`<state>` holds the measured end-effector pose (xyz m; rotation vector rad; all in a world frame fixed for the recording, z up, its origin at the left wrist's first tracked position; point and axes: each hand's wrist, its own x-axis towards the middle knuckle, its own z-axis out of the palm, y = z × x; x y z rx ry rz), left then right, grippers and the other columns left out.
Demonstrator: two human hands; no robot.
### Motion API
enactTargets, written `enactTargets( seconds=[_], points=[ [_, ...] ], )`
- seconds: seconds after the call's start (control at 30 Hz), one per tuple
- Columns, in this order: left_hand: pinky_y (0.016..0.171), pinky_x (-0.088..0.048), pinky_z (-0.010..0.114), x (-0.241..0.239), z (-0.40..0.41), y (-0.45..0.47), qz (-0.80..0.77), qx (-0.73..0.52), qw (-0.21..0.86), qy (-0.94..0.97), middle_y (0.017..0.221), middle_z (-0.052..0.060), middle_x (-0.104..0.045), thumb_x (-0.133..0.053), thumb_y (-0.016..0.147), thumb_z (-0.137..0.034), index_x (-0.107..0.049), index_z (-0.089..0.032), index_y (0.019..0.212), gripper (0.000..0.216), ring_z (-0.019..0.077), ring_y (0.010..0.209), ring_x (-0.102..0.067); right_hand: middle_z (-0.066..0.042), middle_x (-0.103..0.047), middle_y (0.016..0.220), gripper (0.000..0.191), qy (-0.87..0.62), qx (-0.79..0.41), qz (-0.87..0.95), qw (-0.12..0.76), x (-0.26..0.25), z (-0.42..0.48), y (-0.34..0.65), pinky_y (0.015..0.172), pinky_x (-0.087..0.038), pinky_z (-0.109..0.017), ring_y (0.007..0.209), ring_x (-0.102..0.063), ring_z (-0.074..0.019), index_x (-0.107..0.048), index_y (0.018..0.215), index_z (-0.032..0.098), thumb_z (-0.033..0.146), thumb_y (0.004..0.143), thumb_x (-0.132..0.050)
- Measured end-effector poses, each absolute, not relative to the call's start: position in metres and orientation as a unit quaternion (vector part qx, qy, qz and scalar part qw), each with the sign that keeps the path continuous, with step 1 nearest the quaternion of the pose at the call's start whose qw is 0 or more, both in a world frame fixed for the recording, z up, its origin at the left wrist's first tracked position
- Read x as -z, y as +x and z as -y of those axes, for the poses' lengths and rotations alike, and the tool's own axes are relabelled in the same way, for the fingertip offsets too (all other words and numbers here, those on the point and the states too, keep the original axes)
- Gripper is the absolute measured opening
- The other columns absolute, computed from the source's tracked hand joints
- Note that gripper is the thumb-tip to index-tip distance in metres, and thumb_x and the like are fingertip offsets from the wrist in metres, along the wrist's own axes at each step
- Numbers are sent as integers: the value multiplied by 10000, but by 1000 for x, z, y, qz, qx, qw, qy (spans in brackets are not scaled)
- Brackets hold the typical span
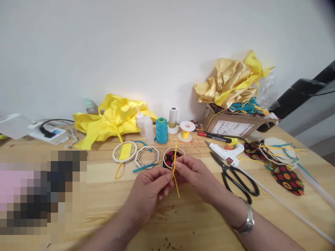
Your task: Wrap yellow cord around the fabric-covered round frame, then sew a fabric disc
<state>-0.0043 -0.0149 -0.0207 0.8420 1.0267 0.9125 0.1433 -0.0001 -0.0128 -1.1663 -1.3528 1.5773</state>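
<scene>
My left hand point(154, 184) and my right hand point(192, 174) meet above the front middle of the wooden table. Both pinch a yellow cord point(177, 187), whose ends stick out above and below my fingertips. Just behind them lies a round wooden frame point(164, 158) with dark red-patterned fabric in it, partly hidden by my hands. To its left sit an octagonal wooden lattice frame point(137, 164) with a blue cord point(142, 168), and a round lattice frame point(114, 153) backed with yellow fabric. A silver bracelet circles my right wrist.
Black scissors point(235, 174) and a white glue gun point(227, 152) lie right of my hands. Behind stand a teal thread cone point(162, 132), white bottles point(149, 129) and a yellow cord spool point(185, 134). Yellow satin point(112, 118) and a fabric-filled cardboard box point(217, 122) line the wall.
</scene>
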Motion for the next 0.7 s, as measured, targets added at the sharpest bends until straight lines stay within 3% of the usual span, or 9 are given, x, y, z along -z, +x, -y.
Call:
enactTargets(
  seconds=[0.17,0.37,0.53,0.7],
  points=[
    [402,-247,148,23,14,-4,-461,-422,690,366,495,-41,-519,-655,702,-215,-640,-130,654,99,27,418,-377,11,-578,697,225,-436,-651,497,372,11,1,141,609,-416,-242,653,-548,-110,-493,835,151,158,664,-640],
    [396,-250,150,21,13,-5,-468,-412,681,384,558,-17,-575,-638,720,-226,-634,-130,644,123,29,425,-391,4,-597,687,95,-418,-664,507,356,11,1,145,590,-420,-237,640,-548,-107,-514,794,161,129,713,-553],
    [407,-255,154,20,13,-5,-468,-406,678,395,557,-18,-574,-627,733,-233,-634,-136,652,127,33,433,-389,-16,-599,737,84,-419,-679,506,327,5,2,147,597,-441,-255,645,-554,-114,-525,798,161,242,798,-503],
    [401,-239,154,22,14,-5,-474,-393,672,411,517,-37,-537,-618,738,-221,-633,-142,651,119,32,425,-373,16,-553,624,103,-464,-628,524,341,11,1,143,483,-372,-216,518,-480,-88,-499,727,162,221,722,-583]
  ],
)
